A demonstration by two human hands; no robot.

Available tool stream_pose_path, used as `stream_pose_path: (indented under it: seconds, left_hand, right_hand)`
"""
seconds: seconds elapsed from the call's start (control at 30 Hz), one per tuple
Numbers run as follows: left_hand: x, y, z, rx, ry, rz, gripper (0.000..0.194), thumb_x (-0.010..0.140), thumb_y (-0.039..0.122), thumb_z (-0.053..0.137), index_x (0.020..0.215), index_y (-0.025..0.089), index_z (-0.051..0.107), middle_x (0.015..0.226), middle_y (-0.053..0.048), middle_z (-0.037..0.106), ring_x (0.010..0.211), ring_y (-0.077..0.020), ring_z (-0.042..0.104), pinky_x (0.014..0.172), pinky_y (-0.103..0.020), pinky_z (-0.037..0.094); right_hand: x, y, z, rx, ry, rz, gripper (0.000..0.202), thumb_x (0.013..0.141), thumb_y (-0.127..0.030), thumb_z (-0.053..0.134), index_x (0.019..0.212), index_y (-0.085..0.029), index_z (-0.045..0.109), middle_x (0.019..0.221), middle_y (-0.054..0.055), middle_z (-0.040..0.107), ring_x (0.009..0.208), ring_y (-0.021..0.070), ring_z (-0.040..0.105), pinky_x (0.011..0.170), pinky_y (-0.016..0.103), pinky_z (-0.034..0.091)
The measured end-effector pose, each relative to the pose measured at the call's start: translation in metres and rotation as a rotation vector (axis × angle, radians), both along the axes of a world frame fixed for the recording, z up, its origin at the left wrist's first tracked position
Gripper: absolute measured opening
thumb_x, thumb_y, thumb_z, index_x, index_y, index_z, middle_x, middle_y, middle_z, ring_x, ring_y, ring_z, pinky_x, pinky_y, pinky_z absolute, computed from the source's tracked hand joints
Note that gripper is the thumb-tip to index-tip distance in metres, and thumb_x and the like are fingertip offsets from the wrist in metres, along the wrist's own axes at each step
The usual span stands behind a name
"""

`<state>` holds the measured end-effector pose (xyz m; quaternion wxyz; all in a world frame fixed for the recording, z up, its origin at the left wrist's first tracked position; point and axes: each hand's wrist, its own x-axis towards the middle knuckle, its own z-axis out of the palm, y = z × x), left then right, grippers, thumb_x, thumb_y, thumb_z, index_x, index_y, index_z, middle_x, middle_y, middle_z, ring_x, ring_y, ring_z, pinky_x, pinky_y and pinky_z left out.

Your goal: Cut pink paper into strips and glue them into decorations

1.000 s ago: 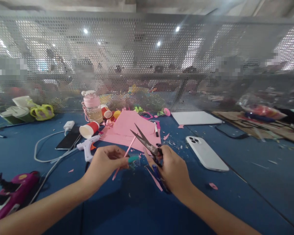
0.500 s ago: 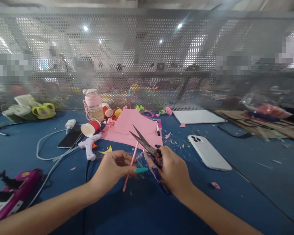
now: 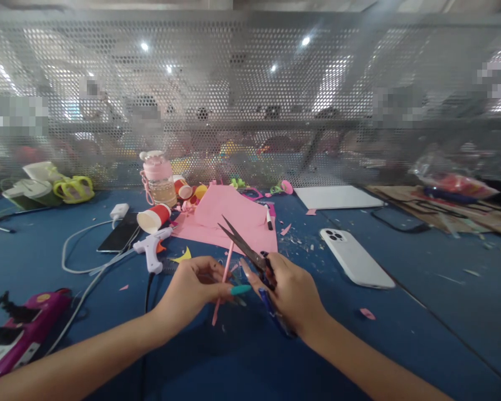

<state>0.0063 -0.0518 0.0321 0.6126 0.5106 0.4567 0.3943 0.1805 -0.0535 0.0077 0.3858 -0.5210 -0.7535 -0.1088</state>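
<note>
Between the thumb and fingers of my left hand [image 3: 194, 284] is a thin pink paper strip [image 3: 227, 262], held nearly upright with a slight tilt. My right hand [image 3: 294, 289] grips a pair of scissors [image 3: 246, 242] with dark blades and blue-black handles. The blades are slightly apart and point up and left, close to the strip's top end; whether they touch it I cannot tell. Behind them lies pink foam or paper sheeting [image 3: 229, 209], with a black-and-white marker [image 3: 269, 217] at its right side. A white glue gun [image 3: 152, 250] rests left of my left hand.
A white phone [image 3: 357, 259] lies to the right, a dark phone [image 3: 119, 236] to the left. A pink-topped bottle [image 3: 158, 178] and red cup [image 3: 154, 217] stand behind. A purple power strip [image 3: 25, 334] with cables sits front left. Paper scraps dot the blue table [image 3: 401, 334].
The scissor blades have closed somewhat and dipped slightly left toward the top of the strip. My left hand stays almost where it was, still pinching the strip.
</note>
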Motion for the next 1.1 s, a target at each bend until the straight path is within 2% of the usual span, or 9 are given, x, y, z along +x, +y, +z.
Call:
stream_pose_path:
  seconds: [0.23,0.6,0.87,1.0,1.1]
  left_hand:
    - [0.001,-0.001,0.001,-0.024,0.005,0.002,0.030,0.047,0.020,0.080,0.056,0.014,0.051,0.054,0.003,0.061,0.049,-0.0114,0.061,0.053,-0.024,0.051]
    - [0.006,-0.008,0.001,-0.109,-0.029,-0.069,0.040,0.045,0.030,0.082,0.057,0.014,0.048,0.054,0.003,0.061,0.050,-0.0127,0.062,0.050,-0.024,0.051]
    - [0.004,-0.004,0.006,-0.102,-0.012,-0.023,0.037,0.046,0.030,0.081,0.059,0.015,0.050,0.056,0.003,0.061,0.049,-0.0135,0.064,0.049,-0.022,0.051]
    - [0.000,0.004,0.008,-0.008,0.067,0.008,0.028,0.050,0.029,0.078,0.063,0.014,0.058,0.059,0.001,0.064,0.052,-0.0150,0.065,0.049,-0.023,0.051]
    - [-0.007,0.013,0.010,0.148,0.203,0.021,0.018,0.059,0.029,0.070,0.068,0.014,0.064,0.060,-0.003,0.067,0.053,-0.0164,0.064,0.040,-0.020,0.045]
  right_hand:
    - [0.001,-0.001,0.001,-0.048,0.007,0.036,0.037,0.086,-0.044,0.033,0.057,-0.022,0.038,0.047,-0.001,0.046,0.040,0.0117,0.043,0.042,0.022,0.030]
    - [0.003,0.001,-0.001,0.053,-0.114,0.014,0.039,0.089,-0.042,0.028,0.059,-0.021,0.042,0.046,0.000,0.048,0.040,0.0129,0.046,0.042,0.023,0.029]
    - [0.012,0.008,0.002,-0.066,-0.021,0.014,0.037,0.087,-0.046,0.030,0.061,-0.022,0.040,0.049,0.000,0.047,0.042,0.0131,0.044,0.044,0.023,0.031]
    - [0.018,0.015,0.004,-0.143,0.030,0.042,0.036,0.084,-0.050,0.033,0.061,-0.022,0.038,0.052,-0.001,0.046,0.043,0.0128,0.043,0.044,0.023,0.030]
    - [0.020,0.016,0.006,-0.264,0.123,0.091,0.038,0.083,-0.052,0.035,0.060,-0.022,0.039,0.051,-0.001,0.046,0.044,0.0127,0.044,0.045,0.024,0.031]
